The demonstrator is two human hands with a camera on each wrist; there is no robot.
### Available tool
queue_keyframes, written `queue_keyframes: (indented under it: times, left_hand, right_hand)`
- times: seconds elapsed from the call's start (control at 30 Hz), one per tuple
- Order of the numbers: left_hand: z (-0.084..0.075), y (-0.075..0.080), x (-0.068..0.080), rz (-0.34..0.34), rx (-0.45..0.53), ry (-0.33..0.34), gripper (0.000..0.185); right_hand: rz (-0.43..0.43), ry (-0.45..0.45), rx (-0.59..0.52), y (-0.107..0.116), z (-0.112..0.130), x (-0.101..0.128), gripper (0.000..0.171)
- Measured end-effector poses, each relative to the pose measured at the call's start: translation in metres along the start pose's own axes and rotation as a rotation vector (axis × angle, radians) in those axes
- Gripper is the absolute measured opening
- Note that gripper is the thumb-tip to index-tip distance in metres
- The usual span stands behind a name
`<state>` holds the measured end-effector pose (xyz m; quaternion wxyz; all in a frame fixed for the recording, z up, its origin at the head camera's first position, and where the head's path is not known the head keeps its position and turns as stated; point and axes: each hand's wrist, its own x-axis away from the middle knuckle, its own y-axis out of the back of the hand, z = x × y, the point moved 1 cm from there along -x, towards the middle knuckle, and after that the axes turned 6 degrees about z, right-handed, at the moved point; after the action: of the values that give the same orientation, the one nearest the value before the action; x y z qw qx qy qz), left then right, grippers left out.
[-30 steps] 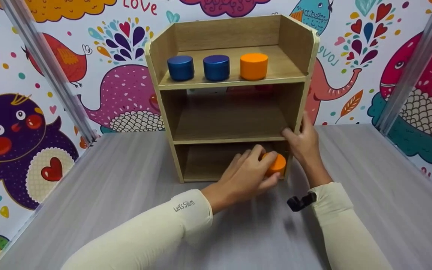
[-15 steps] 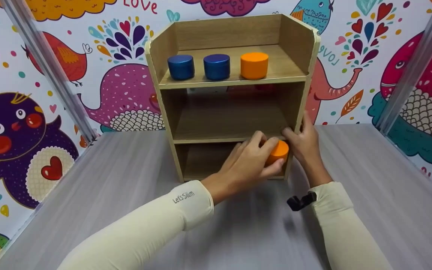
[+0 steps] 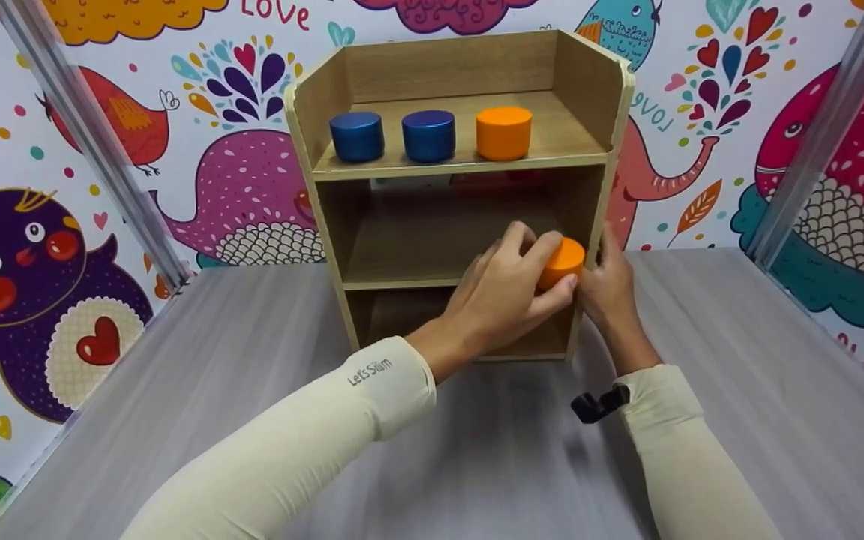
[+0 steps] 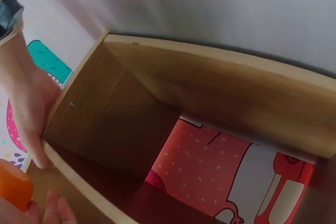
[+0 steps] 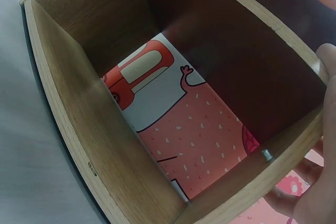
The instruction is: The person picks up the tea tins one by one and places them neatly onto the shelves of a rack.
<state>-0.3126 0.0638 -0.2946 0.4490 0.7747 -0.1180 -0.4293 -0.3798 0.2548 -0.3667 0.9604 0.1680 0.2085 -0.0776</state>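
the fingers (image 3: 529, 247) of the left hand (image 3: 511, 289) curl round a small orange tub (image 3: 561, 262), gripping it in the air at the front of the wooden shelf (image 3: 323, 217), level with the middle shelf's right end. the right hand (image 3: 608, 289) clasps the shelf's right side panel, thumb on the front edge, steadying it. two blue tubs (image 3: 357, 136) and another orange tub (image 3: 503, 133) stand in a row on the top shelf. the step in hand looks like carrying the tub between levels; a next move would call for clearing the shelf edge and setting the tub flat on a board before the fingers loosen.
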Motion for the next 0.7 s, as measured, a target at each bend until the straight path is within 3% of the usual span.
queue_keyframes:
  times: [0.7]
  left_hand:
    - [-0.006, 0.021, -0.023, -0.039, 0.011, 0.048, 0.045]
  right_hand:
    - [0.001, 0.028, 0.002, 0.000, 0.001, 0.001, 0.069]
